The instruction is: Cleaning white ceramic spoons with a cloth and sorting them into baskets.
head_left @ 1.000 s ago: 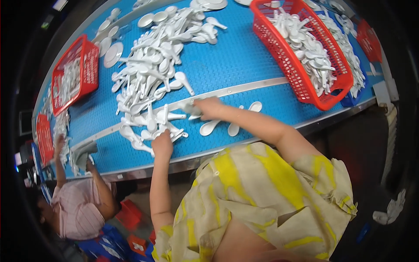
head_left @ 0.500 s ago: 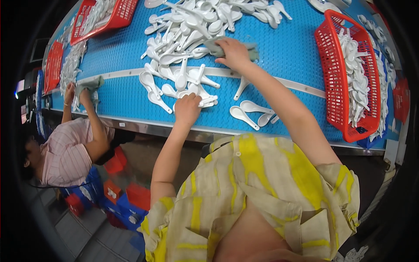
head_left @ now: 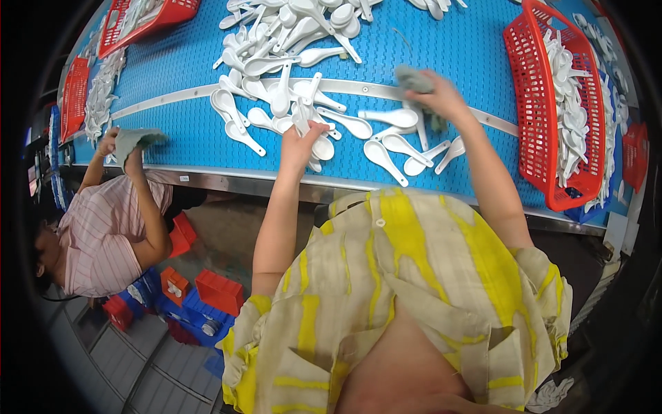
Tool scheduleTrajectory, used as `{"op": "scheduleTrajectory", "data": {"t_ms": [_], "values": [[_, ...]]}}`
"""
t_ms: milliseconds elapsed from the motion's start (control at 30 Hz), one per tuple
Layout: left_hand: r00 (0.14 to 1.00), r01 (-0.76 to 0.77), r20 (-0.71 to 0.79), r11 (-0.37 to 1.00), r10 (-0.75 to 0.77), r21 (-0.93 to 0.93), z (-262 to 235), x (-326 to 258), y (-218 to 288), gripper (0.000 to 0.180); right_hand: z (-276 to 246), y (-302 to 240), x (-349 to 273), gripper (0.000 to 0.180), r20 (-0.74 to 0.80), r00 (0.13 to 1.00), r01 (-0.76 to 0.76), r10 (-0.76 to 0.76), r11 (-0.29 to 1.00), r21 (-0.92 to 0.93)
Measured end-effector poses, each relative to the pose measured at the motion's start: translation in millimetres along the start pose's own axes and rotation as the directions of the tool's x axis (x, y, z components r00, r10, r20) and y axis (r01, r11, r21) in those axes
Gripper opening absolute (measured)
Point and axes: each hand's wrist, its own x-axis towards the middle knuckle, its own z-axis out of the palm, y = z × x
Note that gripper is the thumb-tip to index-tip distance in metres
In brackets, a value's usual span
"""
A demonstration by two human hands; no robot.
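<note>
My left hand (head_left: 296, 146) is closed around a white spoon (head_left: 301, 119), tilted upward at the near side of a loose cluster of similar spoons. Whether it grips more than one is hard to make out. In my right hand (head_left: 445, 98) is a crumpled grey-green cloth (head_left: 414, 79), held above the blue table near the pale metal strip. Between my hands and just below the cloth lie several white spoons (head_left: 380, 159), some overlapping. A large heap of white spoons (head_left: 289, 34) spreads across the table beyond my left hand.
A red basket (head_left: 527, 117) of white spoons stands at the right. Another red basket (head_left: 162, 19) sits at the far left. Beside me on the left, a person in a pink striped shirt (head_left: 107, 241) holds a cloth (head_left: 131, 145). The blue table (head_left: 183, 86) has a metal front edge.
My right hand has drawn the cloth back from the heap, nearer and to the right. More spoons now lie before it. My left hand has shifted right and lifted a spoon.
</note>
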Motion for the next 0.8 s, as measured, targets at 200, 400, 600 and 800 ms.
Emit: {"op": "scheduleTrajectory", "data": {"t_ms": [200,400,600,800], "values": [[0.993,0.001,0.113,0.964,-0.033,0.265,-4,0,0,0.018,-61,56,-66,0.055,-0.347,0.924,-0.137,0.160,0.986,0.091],[0.989,-0.141,0.102,0.447,0.110,0.883,7,-10,17,0.022,-30,63,-96,0.031,-0.382,0.872,0.169,-0.307,0.920,-0.355],[0.955,-0.162,0.185,-0.114,0.234,0.980,-4,5,0,0.017,52,17,-86,0.019,-0.012,0.886,0.419,-0.464,0.812,-0.405],[0.952,-0.195,0.186,0.015,0.243,0.981,0,-10,-6,0.031,33,26,-85,0.023,-0.023,0.968,0.235,-0.251,0.932,-0.276]]}}
